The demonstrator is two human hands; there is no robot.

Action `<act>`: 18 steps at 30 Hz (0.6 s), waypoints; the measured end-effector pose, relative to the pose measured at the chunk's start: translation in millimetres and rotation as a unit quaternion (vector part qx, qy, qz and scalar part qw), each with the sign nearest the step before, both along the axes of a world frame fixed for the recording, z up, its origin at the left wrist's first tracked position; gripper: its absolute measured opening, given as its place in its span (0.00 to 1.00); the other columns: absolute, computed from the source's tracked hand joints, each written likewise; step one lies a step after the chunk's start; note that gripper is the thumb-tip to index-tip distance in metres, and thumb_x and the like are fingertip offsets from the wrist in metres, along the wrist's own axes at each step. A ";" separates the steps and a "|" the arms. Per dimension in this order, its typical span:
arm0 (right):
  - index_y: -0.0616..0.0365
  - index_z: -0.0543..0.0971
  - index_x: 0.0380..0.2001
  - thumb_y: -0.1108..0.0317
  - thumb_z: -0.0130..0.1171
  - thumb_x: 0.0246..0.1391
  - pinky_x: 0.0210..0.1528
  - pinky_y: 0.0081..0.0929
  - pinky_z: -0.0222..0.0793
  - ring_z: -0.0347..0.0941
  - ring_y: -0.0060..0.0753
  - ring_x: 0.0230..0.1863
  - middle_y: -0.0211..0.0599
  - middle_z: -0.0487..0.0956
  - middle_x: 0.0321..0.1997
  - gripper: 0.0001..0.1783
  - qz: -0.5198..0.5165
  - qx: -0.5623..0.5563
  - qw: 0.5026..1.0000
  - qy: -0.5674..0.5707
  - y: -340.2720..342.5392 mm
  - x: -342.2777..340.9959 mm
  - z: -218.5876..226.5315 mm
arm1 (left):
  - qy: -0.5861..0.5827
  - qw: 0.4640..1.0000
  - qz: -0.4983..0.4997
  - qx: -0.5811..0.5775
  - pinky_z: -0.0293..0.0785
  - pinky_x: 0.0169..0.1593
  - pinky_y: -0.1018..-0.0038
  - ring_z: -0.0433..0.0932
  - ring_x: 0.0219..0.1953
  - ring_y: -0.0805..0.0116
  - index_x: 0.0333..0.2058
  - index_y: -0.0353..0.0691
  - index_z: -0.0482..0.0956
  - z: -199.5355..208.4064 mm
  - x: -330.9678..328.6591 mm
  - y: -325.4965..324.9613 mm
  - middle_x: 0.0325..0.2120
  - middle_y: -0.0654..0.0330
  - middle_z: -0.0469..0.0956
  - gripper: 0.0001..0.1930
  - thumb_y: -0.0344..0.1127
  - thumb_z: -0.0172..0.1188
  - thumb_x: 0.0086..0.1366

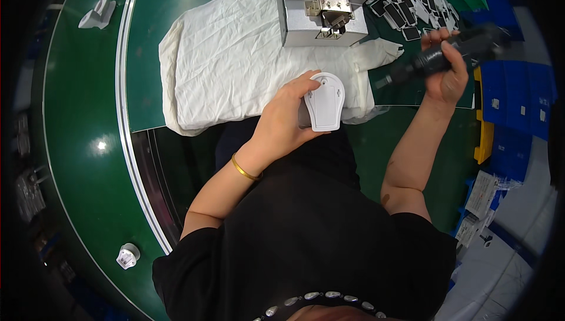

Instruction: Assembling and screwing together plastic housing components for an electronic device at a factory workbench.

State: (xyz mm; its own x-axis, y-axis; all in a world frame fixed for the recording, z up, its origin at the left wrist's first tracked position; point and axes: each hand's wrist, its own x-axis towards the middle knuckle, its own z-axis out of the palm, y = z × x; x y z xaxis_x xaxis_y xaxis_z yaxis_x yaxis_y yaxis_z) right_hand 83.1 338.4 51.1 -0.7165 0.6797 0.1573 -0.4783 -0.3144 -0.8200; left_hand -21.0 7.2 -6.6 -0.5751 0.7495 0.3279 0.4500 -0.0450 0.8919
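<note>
My left hand point(286, 122) holds a white plastic housing point(325, 101), rounded at the top, with two small holes in its face, at the near edge of a crumpled white cloth point(229, 62). My right hand point(447, 68) is raised to the right and grips a black electric screwdriver point(438, 56), whose tip points left and down toward the cloth. A grey metal screw feeder box point(321, 3) stands on the cloth just beyond the housing.
The cloth lies on a green table. Left of it runs a green conveyor belt point(88, 144) carrying a white part point(99, 13) far off and another white part point(128, 255) near. Several small black pieces point(412, 3) lie at top right. Blue bins point(518, 115) stand at right.
</note>
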 end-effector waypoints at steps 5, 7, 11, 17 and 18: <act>0.58 0.69 0.55 0.78 0.54 0.55 0.58 0.54 0.70 0.77 0.43 0.47 0.46 0.78 0.44 0.23 0.022 0.142 0.982 0.119 -59.8 -49.8 64.7 | 0.013 1.000 -0.001 -0.001 0.74 0.55 0.62 0.73 0.56 0.45 0.53 0.40 0.67 -2.9 3.2 -0.5 0.59 0.46 0.70 0.39 0.31 0.79 0.42; 0.58 0.65 0.56 0.78 0.55 0.56 0.56 0.54 0.69 0.76 0.43 0.43 0.46 0.77 0.40 0.25 0.013 0.204 0.969 0.136 -62.8 -65.9 69.8 | 0.079 0.997 -0.018 -0.019 0.74 0.56 0.61 0.73 0.56 0.45 0.52 0.40 0.71 0.6 2.8 1.1 0.59 0.44 0.70 0.37 0.30 0.78 0.41; 0.64 0.62 0.60 0.77 0.61 0.54 0.43 0.36 0.72 0.75 0.31 0.33 0.36 0.76 0.31 0.31 -0.018 0.257 0.962 0.088 -111.9 -106.3 84.1 | 0.103 0.995 -0.003 -0.008 0.73 0.57 0.60 0.73 0.57 0.43 0.49 0.42 0.75 -3.2 1.7 -2.3 0.58 0.43 0.70 0.33 0.30 0.77 0.41; 0.61 0.54 0.69 0.80 0.67 0.48 0.40 0.22 0.73 0.75 0.23 0.35 0.32 0.76 0.40 0.47 0.044 0.342 0.939 -0.010 -155.0 -113.0 103.1 | 0.152 0.988 0.003 0.006 0.72 0.58 0.59 0.72 0.59 0.42 0.48 0.47 0.80 -2.4 2.2 -3.9 0.58 0.42 0.70 0.29 0.30 0.75 0.42; 0.62 0.55 0.67 0.81 0.67 0.48 0.39 0.22 0.72 0.74 0.23 0.35 0.32 0.76 0.38 0.45 0.105 0.268 0.943 0.168 -149.1 -129.1 83.8 | 0.154 0.988 0.003 0.008 0.72 0.58 0.58 0.71 0.59 0.42 0.48 0.48 0.80 -4.2 2.7 -4.0 0.58 0.42 0.70 0.30 0.31 0.75 0.42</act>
